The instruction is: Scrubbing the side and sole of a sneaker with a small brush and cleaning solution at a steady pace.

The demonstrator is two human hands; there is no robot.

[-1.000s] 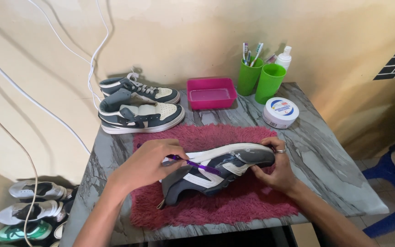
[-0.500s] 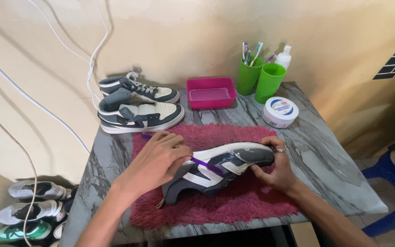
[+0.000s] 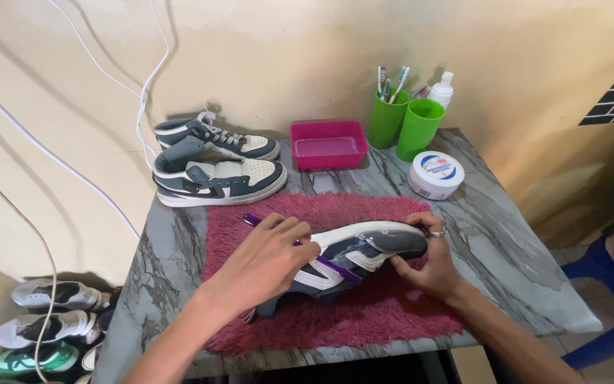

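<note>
On the red mat, the left hand grips a purple brush against the grey-and-white sneaker, whose toe the right hand clasps.

The left hand hides the sneaker's heel — and most of the purple brush.

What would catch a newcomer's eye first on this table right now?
Probably the two hands at the centre: the left hand works a purple brush along a grey-and-white sneaker lying on its side, with the right hand steadying its toe. Under them lies a shaggy pink mat. Behind it sit a pink tray and two green cups.
</note>
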